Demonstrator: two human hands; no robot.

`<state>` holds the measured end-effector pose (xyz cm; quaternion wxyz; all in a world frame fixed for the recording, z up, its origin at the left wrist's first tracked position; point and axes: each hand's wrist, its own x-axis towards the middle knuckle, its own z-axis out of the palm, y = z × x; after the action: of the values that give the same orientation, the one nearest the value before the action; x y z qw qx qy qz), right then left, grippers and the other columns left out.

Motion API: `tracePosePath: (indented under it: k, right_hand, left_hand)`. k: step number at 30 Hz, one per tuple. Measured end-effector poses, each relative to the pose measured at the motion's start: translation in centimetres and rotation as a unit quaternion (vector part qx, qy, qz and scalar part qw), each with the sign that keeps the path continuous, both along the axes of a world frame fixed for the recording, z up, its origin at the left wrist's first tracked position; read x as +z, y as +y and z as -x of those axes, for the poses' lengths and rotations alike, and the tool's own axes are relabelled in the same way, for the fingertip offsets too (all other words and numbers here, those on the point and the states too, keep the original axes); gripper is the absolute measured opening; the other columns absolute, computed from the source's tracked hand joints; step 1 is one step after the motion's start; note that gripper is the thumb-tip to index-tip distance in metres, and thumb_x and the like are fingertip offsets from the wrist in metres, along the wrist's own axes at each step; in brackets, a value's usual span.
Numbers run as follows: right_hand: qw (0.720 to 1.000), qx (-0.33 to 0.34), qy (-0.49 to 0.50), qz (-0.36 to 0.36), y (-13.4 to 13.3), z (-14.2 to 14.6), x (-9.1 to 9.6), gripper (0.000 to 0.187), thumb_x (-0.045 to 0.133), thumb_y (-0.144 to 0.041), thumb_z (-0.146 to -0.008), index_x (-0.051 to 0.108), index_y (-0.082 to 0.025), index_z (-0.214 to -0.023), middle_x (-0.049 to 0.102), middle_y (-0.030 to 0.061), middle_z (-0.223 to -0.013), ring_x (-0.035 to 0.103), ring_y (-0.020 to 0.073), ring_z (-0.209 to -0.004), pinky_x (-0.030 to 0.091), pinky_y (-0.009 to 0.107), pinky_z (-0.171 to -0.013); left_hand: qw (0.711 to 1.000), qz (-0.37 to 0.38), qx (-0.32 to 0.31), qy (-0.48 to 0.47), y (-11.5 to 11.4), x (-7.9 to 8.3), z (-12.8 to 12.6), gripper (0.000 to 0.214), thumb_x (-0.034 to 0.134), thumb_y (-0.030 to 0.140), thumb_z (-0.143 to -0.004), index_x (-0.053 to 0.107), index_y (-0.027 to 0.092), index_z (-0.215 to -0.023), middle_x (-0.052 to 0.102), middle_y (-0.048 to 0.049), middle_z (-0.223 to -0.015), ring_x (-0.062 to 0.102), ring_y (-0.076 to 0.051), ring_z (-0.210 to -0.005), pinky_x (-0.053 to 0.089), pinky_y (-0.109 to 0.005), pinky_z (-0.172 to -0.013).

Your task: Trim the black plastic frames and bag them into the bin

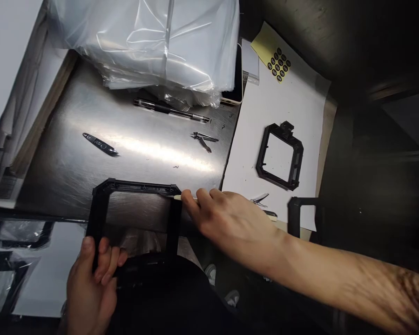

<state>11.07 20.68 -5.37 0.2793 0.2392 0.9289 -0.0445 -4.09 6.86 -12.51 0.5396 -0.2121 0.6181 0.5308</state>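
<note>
My left hand (91, 284) grips the lower left side of a black plastic rectangular frame (136, 187), which stands tilted above the steel table (125, 158). My right hand (230, 223) reaches in from the right, pinching a slim pale tool (177, 197) in its fingertips. The tool's thin tip touches or nearly touches the frame's upper right corner. A second black frame (280, 156) lies on white paper (244, 153) to the right. A third black frame (298, 214) shows partly behind my right hand.
Small cutters (204, 140), a black pen (171, 110) and a dark slim blade tool (99, 143) lie on the steel. Behind them is a stack of clear plastic bags (143, 42). Bagged black frames (7, 274) are at lower left, and a sticker sheet (278, 63) is at upper right.
</note>
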Motion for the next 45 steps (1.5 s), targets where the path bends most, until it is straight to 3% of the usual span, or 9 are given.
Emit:
tracePosePath:
  k: [8,20,29,32,35,37,40,45]
  right_hand:
    - [1.000,0.018,-0.008,0.000,0.0,-0.3,0.2,0.036,0.026,0.004,-0.075,0.049,-0.009,-0.099,0.048,0.0036,-0.059,0.044,0.0148,-0.043,0.019,0.027,-0.034]
    - [1.000,0.011,-0.025,-0.011,-0.1,-0.7,0.5,0.033,0.034,0.005,-0.068,0.050,-0.010,-0.093,0.042,-0.0001,-0.055,0.039,0.0123,-0.038,0.014,0.026,-0.034]
    - [0.999,-0.018,-0.028,-0.004,-0.3,-0.6,1.2,0.035,0.033,0.008,-0.064,0.050,-0.011,-0.089,0.045,-0.0002,-0.056,0.040,0.0117,-0.039,0.014,0.025,-0.035]
    - [0.997,-0.044,-0.055,0.042,0.3,-0.3,1.4,0.037,0.036,0.008,-0.060,0.052,-0.011,-0.088,0.048,0.0008,-0.057,0.042,0.0119,-0.041,0.015,0.024,-0.036]
    - [0.980,-0.129,-0.062,0.141,1.6,-0.3,1.7,0.035,0.041,0.006,-0.059,0.054,-0.012,-0.085,0.050,0.0000,-0.057,0.043,0.0099,-0.043,0.019,0.021,-0.036]
    - [0.961,-0.184,-0.049,0.203,2.6,-0.4,1.7,0.028,0.041,0.002,-0.064,0.054,-0.015,-0.081,0.052,0.0004,-0.059,0.043,0.0085,-0.045,0.024,0.019,-0.038]
    - [0.943,-0.212,-0.030,0.253,3.8,-0.7,1.3,0.017,0.041,-0.006,-0.074,0.055,-0.014,-0.075,0.054,0.0031,-0.064,0.045,0.0083,-0.049,0.030,0.018,-0.044]
    - [0.916,-0.260,-0.012,0.304,4.2,-0.9,0.6,0.019,0.037,-0.014,-0.081,0.053,-0.013,-0.072,0.051,0.0016,-0.061,0.039,0.0079,-0.049,0.031,0.019,-0.047]
  left_hand:
    - [1.000,0.004,0.006,0.021,0.4,0.1,-0.1,0.032,0.049,0.036,-0.077,0.049,0.016,-0.053,0.031,0.0096,-0.027,0.027,-0.003,-0.029,0.043,-0.015,-0.044]
    - [0.999,-0.010,-0.008,0.031,0.4,0.5,-0.2,0.034,0.045,0.038,-0.080,0.048,0.017,-0.053,0.031,0.0091,-0.030,0.025,-0.005,-0.033,0.043,-0.017,-0.049]
    - [0.999,0.003,0.001,0.036,0.3,0.1,-0.1,0.033,0.051,0.038,-0.075,0.047,0.017,-0.051,0.030,0.0097,-0.028,0.025,-0.004,-0.029,0.045,-0.017,-0.047]
    - [0.999,0.019,-0.008,0.043,0.3,-0.1,-0.1,0.033,0.054,0.041,-0.072,0.048,0.017,-0.050,0.029,0.0096,-0.028,0.025,-0.004,-0.029,0.046,-0.017,-0.047]
    - [0.999,0.021,-0.009,0.046,0.3,0.0,-0.2,0.032,0.054,0.041,-0.072,0.048,0.018,-0.051,0.028,0.0096,-0.028,0.025,-0.004,-0.030,0.046,-0.017,-0.048]
    - [0.999,0.015,-0.016,0.043,0.2,0.0,-0.2,0.032,0.054,0.042,-0.072,0.049,0.018,-0.051,0.028,0.0092,-0.030,0.024,-0.005,-0.031,0.045,-0.017,-0.047]
    - [0.999,0.006,-0.029,0.035,-0.1,-0.1,-0.2,0.032,0.053,0.043,-0.072,0.049,0.018,-0.053,0.030,0.0089,-0.032,0.025,-0.005,-0.033,0.045,-0.019,-0.048]
    - [0.999,-0.009,-0.027,0.040,-0.2,0.0,-0.2,0.037,0.054,0.042,-0.072,0.043,0.018,-0.046,0.029,0.0087,-0.030,0.024,-0.006,-0.033,0.044,-0.019,-0.049]
